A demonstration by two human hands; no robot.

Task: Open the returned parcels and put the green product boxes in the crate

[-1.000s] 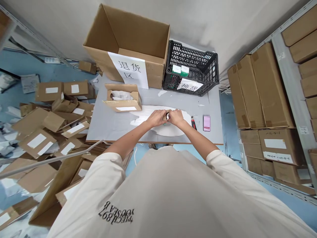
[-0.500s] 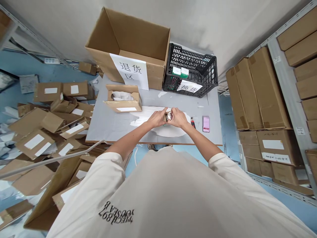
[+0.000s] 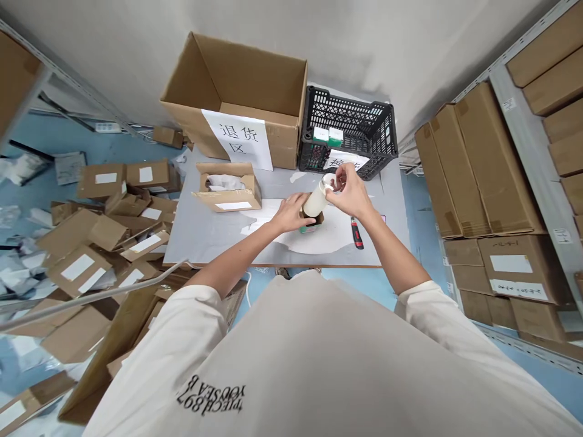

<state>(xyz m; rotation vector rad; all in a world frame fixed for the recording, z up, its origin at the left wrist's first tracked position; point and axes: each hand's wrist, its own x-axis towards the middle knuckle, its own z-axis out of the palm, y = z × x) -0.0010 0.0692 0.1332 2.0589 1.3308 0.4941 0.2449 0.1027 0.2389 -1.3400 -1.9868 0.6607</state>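
My right hand [image 3: 350, 190] grips the upper end of a white cylinder [image 3: 314, 202], which tilts up and to the right. Its lower end is still at the mouth of a small green box [image 3: 312, 226]. Around the box's left side my left hand [image 3: 291, 212] is closed, holding it on the table. Under them lies a flattened white sheet [image 3: 277, 240]. A red and black utility knife [image 3: 356, 234] rests to the right of the sheet. Beyond the knife, a phone [image 3: 383, 218] is mostly hidden by my right forearm.
At the back of the table [image 3: 191, 237] stand a large open carton [image 3: 282, 130] and a black plastic crate [image 3: 387, 133] with small green-white boxes [image 3: 336, 136]. A small open carton [image 3: 234, 207] sits at left. Cartons pile up on the left floor; stacked boxes [image 3: 483, 158] fill the right shelf.
My right hand has moved up and away, drawing the white cylinder out of the green box. My left hand stays at the box.
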